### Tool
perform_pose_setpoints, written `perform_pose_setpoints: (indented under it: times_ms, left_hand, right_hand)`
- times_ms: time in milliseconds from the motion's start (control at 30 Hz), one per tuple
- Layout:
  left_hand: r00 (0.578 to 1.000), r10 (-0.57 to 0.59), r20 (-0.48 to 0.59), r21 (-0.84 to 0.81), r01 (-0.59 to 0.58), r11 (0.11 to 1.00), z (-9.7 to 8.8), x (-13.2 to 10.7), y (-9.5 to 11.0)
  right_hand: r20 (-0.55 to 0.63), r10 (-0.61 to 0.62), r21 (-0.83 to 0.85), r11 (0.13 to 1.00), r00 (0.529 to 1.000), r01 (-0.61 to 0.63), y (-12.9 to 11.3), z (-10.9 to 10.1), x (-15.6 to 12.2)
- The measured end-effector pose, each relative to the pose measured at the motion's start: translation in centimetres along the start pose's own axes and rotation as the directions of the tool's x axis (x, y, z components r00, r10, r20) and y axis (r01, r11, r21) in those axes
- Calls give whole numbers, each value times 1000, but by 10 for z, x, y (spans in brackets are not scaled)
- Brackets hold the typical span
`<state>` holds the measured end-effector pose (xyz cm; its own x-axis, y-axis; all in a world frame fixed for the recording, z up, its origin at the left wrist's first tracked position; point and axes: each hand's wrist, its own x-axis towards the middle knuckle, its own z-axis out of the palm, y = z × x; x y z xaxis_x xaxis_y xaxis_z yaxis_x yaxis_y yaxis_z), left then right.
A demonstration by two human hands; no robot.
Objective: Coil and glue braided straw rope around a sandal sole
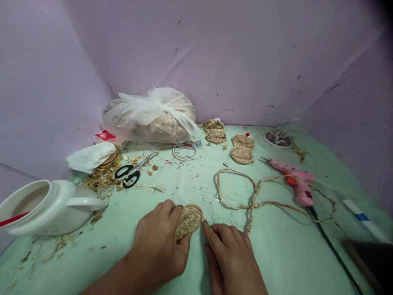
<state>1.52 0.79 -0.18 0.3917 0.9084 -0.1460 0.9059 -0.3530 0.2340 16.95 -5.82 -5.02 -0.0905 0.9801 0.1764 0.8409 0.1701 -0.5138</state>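
Note:
My left hand (159, 248) is closed around a coiled oval of jute rope (189, 220), holding it upright on the green table. Right beside it, my right hand (229, 254) has its fingers curled and pressed against the coil's right edge, where the loose rope end meets it. The free length of jute rope (254, 196) runs from there in loops across the table toward the right.
A pink glue gun (294, 180) lies at the right with its black cord (331, 246) running toward me. Black scissors (130, 174), a white jug (46, 207), a plastic bag (150, 114), finished coils (242, 149), a ring (184, 150) and scraps lie behind.

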Motion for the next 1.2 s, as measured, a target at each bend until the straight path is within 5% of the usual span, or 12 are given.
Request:
perform_pose_setpoints:
  times_ms: [300,733,1200]
  left_hand:
    - [996,2,84,88,-9,996,-3,5,5]
    - [990,-130,51,130,123,984,5,6,4]
    - [993,-117,13,183,113,977,8,6,7]
  right_hand:
    - [1,16,-69,997,1000,-15,-5,-1,1]
    - [81,-17,-5,1000,997,17,5,-18,10]
    - [181,-42,23,999,983,38,-7,-10,16]
